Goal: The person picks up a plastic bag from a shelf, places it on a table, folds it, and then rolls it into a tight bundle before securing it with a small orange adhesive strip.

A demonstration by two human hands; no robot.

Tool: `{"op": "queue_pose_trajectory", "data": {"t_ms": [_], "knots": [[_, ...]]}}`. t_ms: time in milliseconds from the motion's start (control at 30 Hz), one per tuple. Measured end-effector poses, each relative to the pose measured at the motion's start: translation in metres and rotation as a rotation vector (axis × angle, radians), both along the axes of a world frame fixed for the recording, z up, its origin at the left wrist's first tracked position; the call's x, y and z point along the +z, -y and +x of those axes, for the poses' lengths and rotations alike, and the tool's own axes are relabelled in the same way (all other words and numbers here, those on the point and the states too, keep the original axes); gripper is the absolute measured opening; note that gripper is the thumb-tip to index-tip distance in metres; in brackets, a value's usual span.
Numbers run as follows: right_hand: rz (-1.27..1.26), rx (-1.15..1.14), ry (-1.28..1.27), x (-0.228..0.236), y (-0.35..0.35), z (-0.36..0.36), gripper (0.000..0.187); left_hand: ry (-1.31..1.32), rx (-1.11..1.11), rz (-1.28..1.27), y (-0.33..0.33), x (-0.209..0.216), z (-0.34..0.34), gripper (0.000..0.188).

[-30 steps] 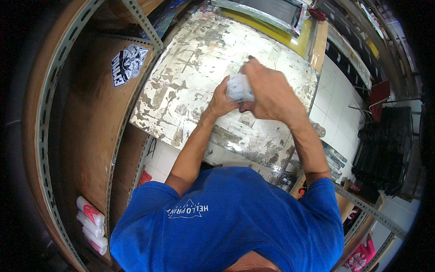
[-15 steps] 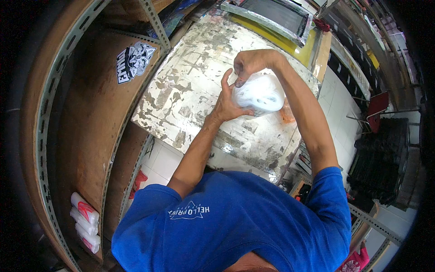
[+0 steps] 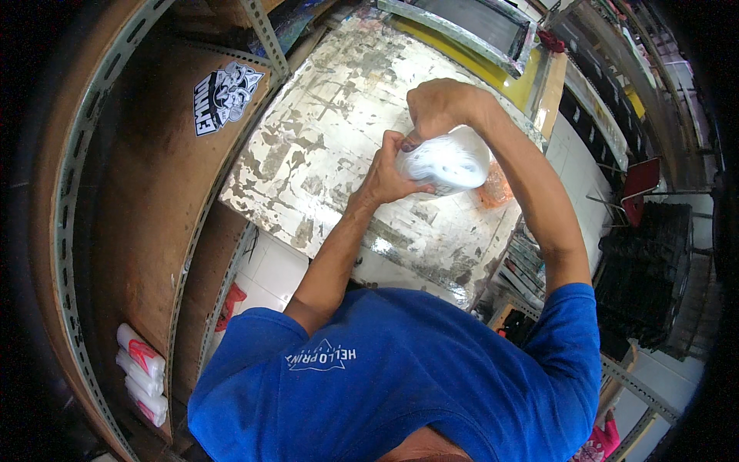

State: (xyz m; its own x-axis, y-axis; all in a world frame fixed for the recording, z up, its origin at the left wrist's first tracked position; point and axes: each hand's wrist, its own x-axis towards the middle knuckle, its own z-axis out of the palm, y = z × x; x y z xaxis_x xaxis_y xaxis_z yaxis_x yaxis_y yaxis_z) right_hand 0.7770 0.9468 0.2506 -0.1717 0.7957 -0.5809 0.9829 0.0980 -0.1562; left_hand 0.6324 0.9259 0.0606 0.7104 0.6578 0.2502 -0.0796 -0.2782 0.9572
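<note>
A rounded, shiny white plastic bundle (image 3: 450, 162) is held above the worktable, its surface wrinkled and partly see-through. My left hand (image 3: 387, 171) grips its left side, with one digit along the lower edge and others bent at the top. From above, my right hand (image 3: 443, 108) reaches over with a bent wrist. Its fingers are closed and meet the left fingertips at the bundle's upper left end; what they pinch there is hidden. Beside the bundle, partly behind my right forearm, lies a crumpled clear and orange plastic thing (image 3: 494, 189).
The worktable (image 3: 300, 162) has worn, peeling white paint. A framed screen (image 3: 469, 27) lies over a yellow panel at its far end. On the left, a metal-edged wooden shelf (image 3: 146, 192) holds rolled white plastic bags (image 3: 141, 373). A red chair (image 3: 640, 181) stands at right.
My left index finger, raised before, is now bent in against the bundle. My right hand has shifted slightly right, and the fingertips of both hands have come together. More of the orange plastic shows.
</note>
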Motion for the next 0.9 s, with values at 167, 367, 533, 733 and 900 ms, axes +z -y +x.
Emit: {"op": "queue_pose_trajectory", "data": {"t_ms": [167,367,533,733,900], "knots": [[0.277,0.061,-0.038,-0.001,0.019,0.005,0.033,-0.076,0.007,0.008,0.0,-0.005,0.0,0.095],[0.331,0.009,-0.492,0.012,0.045,-0.004,0.015,0.016,0.056,0.028,-0.001,-0.004,-0.002,0.09],[0.229,0.25,-0.154,-0.001,0.102,-0.043,0.012,0.022,0.061,-0.025,0.003,0.002,-0.001,0.081],[0.491,0.148,-0.03,-0.017,0.144,-0.034,0.012,0.063,0.08,0.071,0.006,0.005,0.0,0.069],[0.614,-0.041,0.021,-0.01,0.14,-0.028,0.02,-0.067,0.058,0.017,0.007,0.017,-0.003,0.067]]}}
